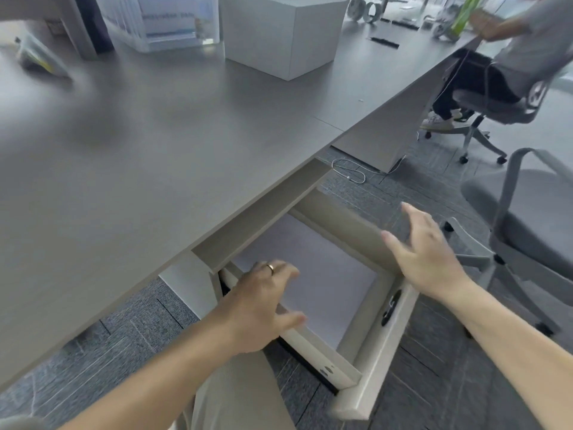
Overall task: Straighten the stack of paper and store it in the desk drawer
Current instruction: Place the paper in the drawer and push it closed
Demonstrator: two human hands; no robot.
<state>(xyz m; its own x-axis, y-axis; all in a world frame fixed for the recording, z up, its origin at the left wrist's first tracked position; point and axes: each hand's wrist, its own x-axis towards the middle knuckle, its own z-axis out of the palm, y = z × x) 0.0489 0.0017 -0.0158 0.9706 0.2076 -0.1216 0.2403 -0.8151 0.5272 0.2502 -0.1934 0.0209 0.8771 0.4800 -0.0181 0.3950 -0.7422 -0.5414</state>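
Note:
The desk drawer (pixel 376 346) is pulled out from under the grey desk (pixel 155 156). A white stack of paper (pixel 325 274) lies flat inside it, its far part hidden under the desk edge. My left hand (pixel 263 302) hovers over the drawer's left wall and the paper's near left corner, fingers spread, a ring on one finger; whether it touches the paper I cannot tell. My right hand (pixel 428 256) is raised above the drawer's right side, fingers apart, holding nothing.
A white box (pixel 279 35) and a clear plastic bin (pixel 167 23) stand at the back of the desk. A grey office chair (pixel 527 231) is close on the right. Another person sits on a chair (pixel 496 72) at the far right. A cable lies on the carpet (pixel 350 175).

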